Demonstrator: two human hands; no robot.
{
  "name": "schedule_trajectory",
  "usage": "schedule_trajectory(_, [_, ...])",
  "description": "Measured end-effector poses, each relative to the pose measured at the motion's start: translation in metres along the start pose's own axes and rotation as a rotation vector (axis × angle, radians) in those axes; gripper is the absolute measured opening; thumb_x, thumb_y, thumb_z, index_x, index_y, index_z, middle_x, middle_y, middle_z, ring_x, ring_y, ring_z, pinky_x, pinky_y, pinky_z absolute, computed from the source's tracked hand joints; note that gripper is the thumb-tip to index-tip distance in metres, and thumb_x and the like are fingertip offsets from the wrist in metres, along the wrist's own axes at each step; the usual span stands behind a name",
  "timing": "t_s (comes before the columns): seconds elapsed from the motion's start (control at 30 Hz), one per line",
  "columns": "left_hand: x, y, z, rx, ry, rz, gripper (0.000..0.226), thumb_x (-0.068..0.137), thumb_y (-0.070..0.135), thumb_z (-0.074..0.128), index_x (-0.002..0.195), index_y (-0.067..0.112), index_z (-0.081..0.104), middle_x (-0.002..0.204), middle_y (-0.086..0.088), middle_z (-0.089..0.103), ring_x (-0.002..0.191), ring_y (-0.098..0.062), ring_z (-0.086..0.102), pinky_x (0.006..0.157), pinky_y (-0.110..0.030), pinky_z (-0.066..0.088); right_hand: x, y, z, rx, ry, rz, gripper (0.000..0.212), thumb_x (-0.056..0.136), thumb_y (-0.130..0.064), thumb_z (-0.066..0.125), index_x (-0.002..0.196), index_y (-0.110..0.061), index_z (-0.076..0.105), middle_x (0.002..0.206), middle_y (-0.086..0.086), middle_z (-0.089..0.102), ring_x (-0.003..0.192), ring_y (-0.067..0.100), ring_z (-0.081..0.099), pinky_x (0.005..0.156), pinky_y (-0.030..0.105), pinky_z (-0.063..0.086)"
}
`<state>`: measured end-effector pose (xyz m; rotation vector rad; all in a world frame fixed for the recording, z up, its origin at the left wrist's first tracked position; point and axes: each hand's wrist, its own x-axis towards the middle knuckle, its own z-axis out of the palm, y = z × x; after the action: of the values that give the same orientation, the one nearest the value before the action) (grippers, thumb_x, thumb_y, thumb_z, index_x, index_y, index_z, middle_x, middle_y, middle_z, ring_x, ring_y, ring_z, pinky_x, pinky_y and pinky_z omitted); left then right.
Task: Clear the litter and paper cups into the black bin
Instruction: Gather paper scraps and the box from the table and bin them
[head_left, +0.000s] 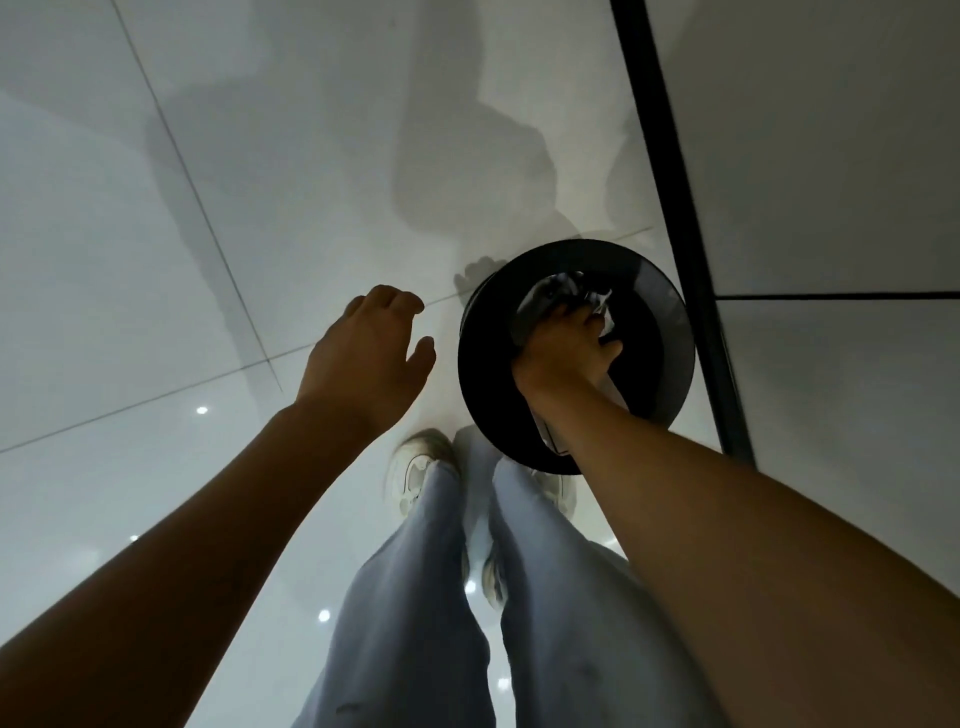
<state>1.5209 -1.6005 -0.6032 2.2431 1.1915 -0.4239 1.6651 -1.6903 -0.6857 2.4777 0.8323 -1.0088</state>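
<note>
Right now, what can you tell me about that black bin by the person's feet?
The black bin is round with a broad, open rim, seen from straight above. It looks like dark plastic or metal; which one is unclear. It stands upright on the pale tiled floor, beside a dark strip and just ahead of the person's shoes. The right hand reaches into its mouth, fingers curled round crumpled pale litter. The left hand hovers apart from it.

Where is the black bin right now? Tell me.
In the head view the black bin stands on the pale tiled floor, right of centre, beside a dark wall strip, with the right hand reaching into its mouth.
</note>
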Motion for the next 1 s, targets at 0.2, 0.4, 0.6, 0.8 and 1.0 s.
schedule_trajectory(0.2, [-0.015,0.007,-0.010,-0.006,-0.008,-0.010,0.040,0.095,0.031,0.051,0.131,0.014,0.050,0.134,-0.003,0.050,0.117,-0.023,0.051,0.081,-0.033,0.045,-0.016,0.013,-0.018,0.108,-0.036,-0.065,0.098,0.086,-0.063,0.051,0.151,-0.002,0.009,0.155,0.021,0.019,0.142,0.037,0.021,0.110,0.053,0.025])
schedule_trajectory(0.4, [-0.069,0.038,-0.069,-0.030,-0.016,-0.027,0.039,0.095,0.030,0.050,0.131,0.014,0.050,0.133,-0.003,0.051,0.116,-0.023,0.051,0.079,-0.032,0.045,-0.097,0.043,-0.082,0.059,0.071,-0.167,0.073,0.090,-0.049,0.053,0.147,-0.011,0.026,0.147,0.015,0.034,0.132,0.033,0.036,0.102,0.046,0.035])
schedule_trajectory(0.6, [-0.154,0.076,-0.159,-0.040,-0.039,-0.087,0.039,0.096,0.030,0.048,0.132,0.015,0.048,0.130,-0.002,0.052,0.117,-0.020,0.050,0.083,-0.032,0.046,-0.216,0.051,-0.181,-0.012,0.103,-0.298,0.060,0.094,-0.041,0.048,0.145,-0.014,0.030,0.146,0.013,0.037,0.131,0.031,0.039,0.097,0.044,0.040])
schedule_trajectory(0.8, [-0.252,0.108,-0.235,-0.098,0.009,-0.200,0.041,0.096,0.029,0.047,0.134,0.013,0.046,0.131,-0.004,0.052,0.118,-0.022,0.050,0.086,-0.033,0.046,-0.335,0.040,-0.262,-0.136,0.109,-0.561,0.056,0.096,-0.040,0.047,0.143,-0.015,0.032,0.146,0.013,0.036,0.134,0.031,0.035,0.104,0.045,0.039])
schedule_trajectory(1.0, [-0.365,0.113,-0.271,-0.170,0.153,-0.383,0.039,0.096,0.029,0.046,0.131,0.013,0.047,0.127,-0.004,0.054,0.112,-0.021,0.052,0.088,-0.030,0.045,-0.434,0.018,-0.291,-0.316,0.091,-0.832,0.050,0.098,-0.038,0.043,0.141,-0.015,0.034,0.142,0.010,0.041,0.127,0.029,0.041,0.098,0.042,0.039])
